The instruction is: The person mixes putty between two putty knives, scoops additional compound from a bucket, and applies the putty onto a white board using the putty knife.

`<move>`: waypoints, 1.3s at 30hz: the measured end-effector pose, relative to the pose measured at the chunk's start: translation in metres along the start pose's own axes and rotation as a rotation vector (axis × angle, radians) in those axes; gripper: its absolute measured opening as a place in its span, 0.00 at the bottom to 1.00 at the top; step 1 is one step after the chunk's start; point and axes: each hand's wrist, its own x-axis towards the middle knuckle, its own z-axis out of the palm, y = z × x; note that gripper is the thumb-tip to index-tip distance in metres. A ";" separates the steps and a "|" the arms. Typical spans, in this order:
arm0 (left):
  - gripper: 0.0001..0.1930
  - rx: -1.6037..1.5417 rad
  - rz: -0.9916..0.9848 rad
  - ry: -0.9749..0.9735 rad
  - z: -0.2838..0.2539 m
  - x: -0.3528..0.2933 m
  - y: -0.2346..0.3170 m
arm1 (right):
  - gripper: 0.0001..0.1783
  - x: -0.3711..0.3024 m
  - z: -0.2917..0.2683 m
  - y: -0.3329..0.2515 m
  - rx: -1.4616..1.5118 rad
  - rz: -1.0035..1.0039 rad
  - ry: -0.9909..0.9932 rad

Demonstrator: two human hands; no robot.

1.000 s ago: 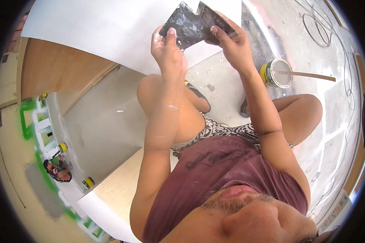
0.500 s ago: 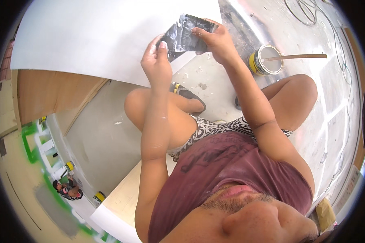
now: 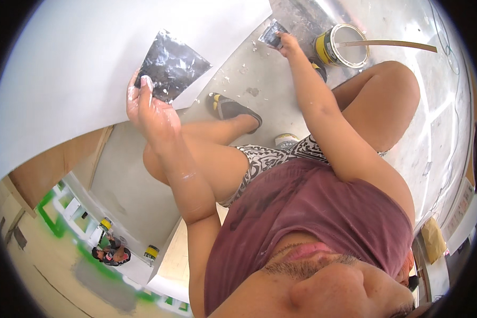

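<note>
My left hand (image 3: 152,108) grips a dark, flat putty spreader (image 3: 174,66) by one corner, its face smeared with white paste. It is held up in front of a large white panel (image 3: 90,58). Farther right, my right hand (image 3: 289,44) is closed on a second dark spreader (image 3: 273,34), which looks smaller and also carries white smears. That one is over the floor, just past the panel's edge and left of an open bucket (image 3: 350,45) with a yellow and black side. A long flat stick (image 3: 392,44) leans out over the bucket's rim. White paste coats the fingers of my left hand.
White crumbs are scattered on the grey floor (image 3: 249,79). A wooden side (image 3: 63,164) shows below the panel. At far lower left another person (image 3: 111,253) sits near small yellow-black cans (image 3: 151,251). A cable (image 3: 445,42) runs along the right. My sandalled foot (image 3: 233,111) is near the panel.
The two spreaders, pressed together before, are now apart. My left hand has moved left and lower with one, and my right hand has the other near the bucket. The view has shifted somewhat.
</note>
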 end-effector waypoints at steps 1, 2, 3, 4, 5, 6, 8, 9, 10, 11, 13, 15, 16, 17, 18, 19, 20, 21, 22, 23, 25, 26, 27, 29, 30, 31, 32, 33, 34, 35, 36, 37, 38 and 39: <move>0.15 0.010 0.004 0.011 -0.002 -0.001 0.000 | 0.18 -0.002 0.007 0.019 0.065 0.033 -0.026; 0.15 0.010 -0.008 0.015 -0.006 0.000 0.001 | 0.18 -0.004 0.015 0.034 0.130 0.064 -0.050; 0.15 0.017 -0.019 0.016 -0.007 0.001 0.000 | 0.18 -0.003 0.020 0.040 0.132 0.073 -0.041; 0.15 0.028 -0.009 0.042 -0.006 0.001 -0.001 | 0.19 -0.001 0.024 0.045 0.128 0.063 -0.023; 0.15 0.040 0.003 0.068 -0.006 0.002 -0.002 | 0.19 0.001 0.029 0.049 0.124 0.053 -0.007; 0.15 0.048 -0.006 0.070 -0.006 0.002 -0.002 | 0.20 0.003 0.033 0.052 0.086 0.048 0.020; 0.15 0.050 -0.013 0.059 -0.006 0.002 -0.003 | 0.19 0.009 0.038 0.056 0.073 0.049 0.054; 0.15 0.054 -0.021 0.059 -0.005 0.002 -0.003 | 0.19 0.013 0.041 0.059 0.056 0.040 0.082; 0.16 0.070 -0.029 0.076 -0.004 0.002 -0.002 | 0.19 0.017 0.044 0.062 0.057 0.047 0.089; 0.16 0.082 -0.034 0.090 -0.002 0.002 -0.003 | 0.18 0.022 0.045 0.064 0.064 0.013 0.091; 0.16 0.070 -0.050 0.069 0.001 0.004 -0.005 | 0.17 0.029 0.051 0.069 0.070 -0.027 0.106; 0.16 0.061 -0.065 0.049 0.005 0.005 -0.009 | 0.12 0.029 0.068 0.079 -0.089 -0.328 0.294; 0.16 0.062 -0.071 0.063 0.004 0.005 -0.009 | 0.09 0.023 0.075 0.084 -0.132 -0.367 0.364; 0.16 0.071 -0.070 0.092 -0.003 0.004 -0.007 | 0.09 0.013 0.080 0.093 -0.137 -0.348 0.351; 0.16 0.078 -0.070 0.105 -0.008 0.003 -0.006 | 0.09 0.005 0.079 0.099 -0.155 -0.392 0.267; 0.16 0.072 -0.067 0.122 -0.014 0.002 -0.004 | 0.09 -0.002 0.079 0.103 -0.171 -0.435 0.181; 0.16 0.041 -0.075 0.110 -0.008 0.002 -0.005 | 0.10 0.008 0.064 0.091 -0.097 -0.466 0.254; 0.16 0.041 -0.077 0.109 -0.009 0.003 -0.005 | 0.10 0.013 0.057 0.085 -0.098 -0.465 0.256; 0.17 0.043 -0.074 0.116 -0.009 0.003 -0.004 | 0.09 0.018 0.050 0.077 -0.073 -0.433 0.278; 0.17 0.050 -0.064 0.132 -0.013 0.003 -0.004 | 0.09 0.020 0.051 0.073 -0.050 -0.393 0.289; 0.17 0.058 -0.055 0.152 -0.010 -0.001 -0.004 | 0.07 0.030 0.052 0.059 -0.033 -0.322 0.235; 0.16 0.039 -0.060 0.144 -0.001 -0.002 -0.006 | 0.06 0.046 0.042 0.037 0.000 -0.286 0.268; 0.16 0.027 -0.067 0.131 0.002 -0.002 -0.007 | 0.06 0.053 0.041 0.024 0.038 -0.235 0.290; 0.17 0.063 -0.078 0.084 0.000 -0.001 -0.011 | 0.06 0.044 0.056 0.027 0.017 -0.298 0.281; 0.17 0.095 -0.067 0.115 -0.010 -0.002 -0.008 | 0.10 0.018 0.089 0.045 -0.051 -0.251 0.310; 0.17 0.098 -0.065 0.170 -0.014 -0.005 -0.004 | 0.15 -0.001 0.107 0.052 -0.124 -0.225 0.350; 0.17 0.078 -0.076 0.201 -0.009 -0.005 -0.003 | 0.15 -0.002 0.101 0.049 -0.127 -0.234 0.359; 0.17 0.070 -0.082 0.197 -0.005 -0.005 -0.003 | 0.15 -0.006 0.094 0.050 -0.053 -0.363 0.239; 0.18 0.074 -0.081 0.183 -0.003 -0.006 -0.003 | 0.15 -0.009 0.089 0.053 0.021 -0.488 0.114; 0.18 0.077 -0.079 0.164 -0.001 -0.005 -0.001 | 0.15 -0.010 0.081 0.053 0.021 -0.494 0.120; 0.18 0.074 -0.079 0.158 -0.002 -0.004 -0.001 | 0.12 -0.007 0.069 0.054 0.033 -0.448 0.195; 0.18 0.080 -0.078 0.141 -0.004 -0.003 -0.001 | 0.09 -0.004 0.058 0.056 0.047 -0.400 0.266; 0.18 0.089 -0.070 0.128 -0.007 -0.001 -0.001 | 0.09 0.001 0.053 0.058 0.051 -0.400 0.260; 0.18 0.089 -0.063 0.129 -0.008 -0.001 0.000 | 0.12 0.006 0.046 0.057 0.007 -0.244 0.278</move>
